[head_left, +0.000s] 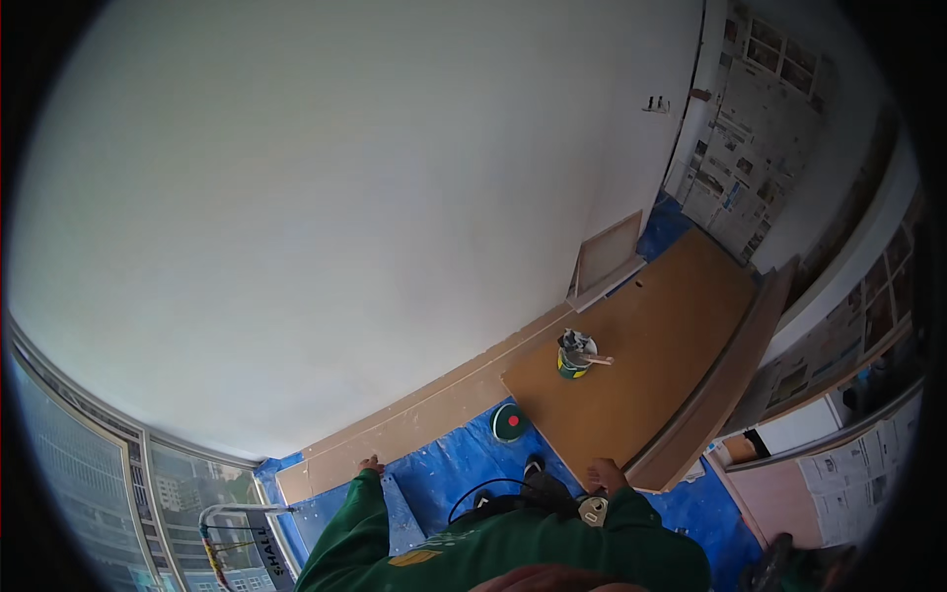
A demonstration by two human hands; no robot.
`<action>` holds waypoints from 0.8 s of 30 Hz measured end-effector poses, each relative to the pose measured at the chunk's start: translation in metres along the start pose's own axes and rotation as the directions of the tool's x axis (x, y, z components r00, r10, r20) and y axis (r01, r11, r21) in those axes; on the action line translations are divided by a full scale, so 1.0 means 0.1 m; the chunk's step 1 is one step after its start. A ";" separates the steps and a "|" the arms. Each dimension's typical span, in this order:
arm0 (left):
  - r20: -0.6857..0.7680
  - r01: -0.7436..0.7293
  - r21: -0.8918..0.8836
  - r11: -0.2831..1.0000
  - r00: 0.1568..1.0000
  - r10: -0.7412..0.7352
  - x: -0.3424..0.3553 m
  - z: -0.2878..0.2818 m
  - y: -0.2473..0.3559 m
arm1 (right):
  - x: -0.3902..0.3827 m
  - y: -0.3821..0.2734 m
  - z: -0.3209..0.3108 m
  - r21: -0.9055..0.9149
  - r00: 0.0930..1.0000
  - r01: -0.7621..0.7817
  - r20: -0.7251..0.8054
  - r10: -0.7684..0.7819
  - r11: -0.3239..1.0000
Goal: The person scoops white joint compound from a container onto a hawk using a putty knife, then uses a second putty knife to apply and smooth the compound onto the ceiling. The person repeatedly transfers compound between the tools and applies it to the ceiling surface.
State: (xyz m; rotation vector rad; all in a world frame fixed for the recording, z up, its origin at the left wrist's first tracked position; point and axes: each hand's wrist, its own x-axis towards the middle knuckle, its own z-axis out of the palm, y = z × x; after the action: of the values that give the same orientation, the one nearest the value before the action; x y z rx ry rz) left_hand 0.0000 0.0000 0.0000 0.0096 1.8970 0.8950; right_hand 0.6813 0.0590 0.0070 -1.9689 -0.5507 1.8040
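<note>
My left hand (371, 464), at the end of a green sleeve, is held out low near the strip at the wall's foot. Its small fingers look slightly apart, with nothing visible in them. Beside that forearm stands a pale blue-grey, speckled flat panel (402, 515); whether the hand touches it I cannot tell. My right hand (607, 476) appears over the near edge of a large brown board (651, 345), fingers loosely apart and no object showing. Close to the right wrist is a small silver-coloured piece (593, 510). A black cable (481, 482) loops in front of my body.
On the board stands a green and yellow bucket (574, 363) with tools in it. A round dark green lid (508, 422) with a red spot lies on blue sheeting (449, 444). A pale wall (326, 217) rises ahead; a metal-framed stand (252, 538) is at lower left.
</note>
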 end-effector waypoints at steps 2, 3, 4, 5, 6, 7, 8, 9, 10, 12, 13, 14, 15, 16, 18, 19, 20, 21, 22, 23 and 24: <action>0.012 -0.032 0.061 0.998 0.999 0.032 0.20 -0.09 0.52 | 0.74 -0.12 0.28 0.144 0.995 0.085 0.047 -0.093 0.986; 0.003 -0.039 0.075 0.996 0.999 0.039 0.31 0.11 0.75 | 0.89 -0.47 0.54 0.227 0.999 0.044 -0.034 -0.037 0.973; 0.043 -0.044 0.083 0.996 0.998 0.040 0.32 0.42 0.76 | 1.16 -0.64 0.50 0.249 1.000 -0.002 0.008 0.000 0.968; 0.103 -0.052 0.083 0.995 0.994 0.044 0.32 0.67 0.81 | 1.46 -0.80 0.55 0.289 1.000 -0.022 -0.006 0.024 0.957; 0.157 -0.078 0.132 0.988 0.986 0.056 0.31 1.04 0.97 | 1.51 -0.96 0.63 0.360 0.998 0.000 -0.062 0.024 0.933; 0.214 -0.088 0.175 0.981 0.976 0.049 0.23 1.25 0.89 | 1.65 -1.21 0.70 0.402 0.993 -0.074 -0.056 0.105 0.913; 0.270 -0.108 0.168 0.980 0.961 0.060 0.18 1.35 0.65 | 1.76 -1.47 0.82 0.425 0.999 -0.004 -0.041 0.024 0.905; 0.285 -0.063 0.208 0.976 0.959 0.001 0.09 1.50 0.47 | 1.90 -1.70 0.92 0.481 1.000 -0.003 -0.020 0.014 0.877; 0.297 -0.028 0.241 0.970 0.954 -0.047 0.04 1.67 0.34 | 2.13 -2.00 0.99 0.508 0.999 -0.022 -0.009 0.030 0.861; 0.349 -0.032 0.363 0.931 0.931 -0.104 0.07 1.91 -0.01 | 2.51 -2.26 1.06 0.617 0.998 -0.055 0.004 0.067 0.785; 0.342 -0.012 0.489 0.872 0.922 -0.180 -0.17 2.05 0.05 | 2.79 -2.40 1.13 0.670 0.998 -0.054 0.013 0.061 0.740; 0.511 -0.325 0.616 0.717 0.858 -0.051 -0.39 2.09 0.09 | 3.08 -2.57 1.20 0.709 0.999 -0.052 0.028 0.045 0.704; 0.526 -0.338 0.708 0.621 0.838 -0.144 -0.35 2.09 0.11 | 3.36 -2.67 1.21 0.740 0.997 -0.060 0.019 0.069 0.670; 0.528 -0.357 0.783 0.509 0.815 -0.240 -0.24 2.06 0.13 | 3.66 -2.74 1.22 0.773 0.996 -0.066 0.008 0.094 0.631; 0.377 -0.121 0.767 0.630 0.880 -0.290 -0.21 2.12 0.25 | 4.33 -2.79 1.21 0.804 0.989 -0.047 -0.047 0.143 0.592; 0.278 0.030 0.691 0.722 0.911 -0.304 -0.16 2.12 0.35 | 4.63 -2.78 1.23 0.812 0.981 -0.039 -0.080 0.178 0.582; 0.175 0.169 0.586 0.792 0.928 -0.328 -0.09 2.10 0.51 | 4.91 -2.76 1.25 0.821 0.970 -0.030 -0.114 0.215 0.570; 0.121 0.244 0.524 0.816 0.927 -0.355 -0.02 2.13 0.67 | 5.20 -2.75 1.28 0.793 0.950 -0.041 -0.157 0.269 0.608; 0.082 0.282 0.475 0.833 0.929 -0.361 0.07 2.15 0.80 | 5.45 -2.79 1.30 0.761 0.926 -0.053 -0.204 0.317 0.647; 0.055 0.264 0.483 0.835 0.942 -0.330 0.15 2.20 0.94 | 5.69 -2.79 1.30 0.753 0.912 -0.027 -0.251 0.326 0.657; 0.026 0.252 0.493 0.833 0.953 -0.303 0.23 2.28 1.05 | 5.93 -2.75 1.29 0.743 0.893 -0.006 -0.297 0.338 0.669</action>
State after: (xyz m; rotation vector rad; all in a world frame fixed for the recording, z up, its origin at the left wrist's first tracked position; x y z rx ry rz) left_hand 0.1294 0.2164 -0.0090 0.0793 1.9168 0.1997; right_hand 0.5983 0.6176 -0.3464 -1.7424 0.4762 1.3032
